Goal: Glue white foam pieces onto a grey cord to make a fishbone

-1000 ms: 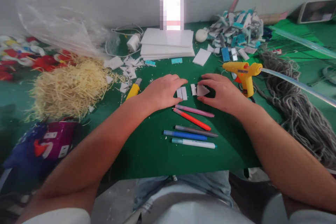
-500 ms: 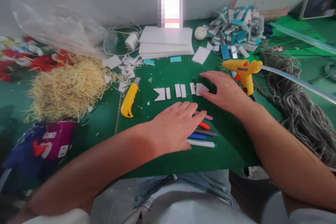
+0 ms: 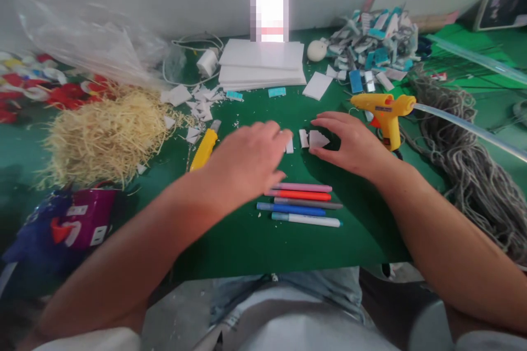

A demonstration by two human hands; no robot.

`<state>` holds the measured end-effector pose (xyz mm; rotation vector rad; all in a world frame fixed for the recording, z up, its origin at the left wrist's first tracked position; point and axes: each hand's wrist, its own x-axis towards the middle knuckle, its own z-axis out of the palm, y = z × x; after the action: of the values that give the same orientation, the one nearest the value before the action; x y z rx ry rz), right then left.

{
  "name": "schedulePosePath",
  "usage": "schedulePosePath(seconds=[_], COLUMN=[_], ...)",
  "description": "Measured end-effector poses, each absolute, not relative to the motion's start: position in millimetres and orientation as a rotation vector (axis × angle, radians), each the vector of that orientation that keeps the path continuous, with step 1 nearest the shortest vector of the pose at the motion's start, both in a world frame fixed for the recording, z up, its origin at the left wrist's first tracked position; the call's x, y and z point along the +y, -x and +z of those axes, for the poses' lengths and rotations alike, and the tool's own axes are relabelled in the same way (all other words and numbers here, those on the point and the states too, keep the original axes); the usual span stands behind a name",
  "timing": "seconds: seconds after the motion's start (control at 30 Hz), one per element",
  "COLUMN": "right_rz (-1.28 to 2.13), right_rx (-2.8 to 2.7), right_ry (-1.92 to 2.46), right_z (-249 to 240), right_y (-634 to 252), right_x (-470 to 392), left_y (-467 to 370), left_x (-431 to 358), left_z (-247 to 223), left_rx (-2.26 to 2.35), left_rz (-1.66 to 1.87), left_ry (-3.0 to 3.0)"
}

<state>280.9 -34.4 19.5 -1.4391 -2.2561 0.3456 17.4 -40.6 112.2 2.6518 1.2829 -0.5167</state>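
My left hand [image 3: 249,156], slightly blurred, hovers over the left-hand cut pieces of white board, thumb apart from the fingers. It hides most of those pieces; a narrow white strip [image 3: 289,142] shows past its fingertips. My right hand [image 3: 354,142] rests on the table with its thumb and fingers spread around a pointed white piece [image 3: 318,140], the thumb at its lower edge. Beside that piece lies another narrow strip [image 3: 303,139]. Nearer my body are a pink marker [image 3: 308,187], a red marker [image 3: 307,196], a grey marker [image 3: 310,203], a blue marker [image 3: 292,209] and a white marker [image 3: 308,220].
A yellow utility knife [image 3: 205,149] is partly behind my left hand. At right stand a yellow glue gun [image 3: 385,112] and grey yarn [image 3: 457,137]. White boards [image 3: 261,77] are stacked at the back, scraps [image 3: 373,44] piled beside them. Straw [image 3: 109,140] lies at left.
My left hand has moved from the markers up and left onto the white pieces, uncovering the markers. My right hand stays around the pointed piece.
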Motion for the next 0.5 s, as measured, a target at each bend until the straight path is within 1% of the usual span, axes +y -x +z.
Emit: schedulePosePath(seconds=[0.07,0.13,0.27,0.5], right_rz=[0.367,0.393,0.421,0.420], right_rx=[-2.279,-2.308,-2.335,-2.337], right_ry=[1.420,1.408,1.389,1.374], right_z=[19,19,19,17], right_y=[-281,-280,-276,-272], right_x=[-32,-30,-27,-24], left_y=[-4,7,15,9], left_x=[-19,-4,6,3], left_z=[108,101,93,97], left_rx=[1.500,1.576,1.548,1.516], left_rz=[-0.532,-0.590,-0.600,-0.630], left_ry=[-2.610,-2.489,-2.412,-2.456])
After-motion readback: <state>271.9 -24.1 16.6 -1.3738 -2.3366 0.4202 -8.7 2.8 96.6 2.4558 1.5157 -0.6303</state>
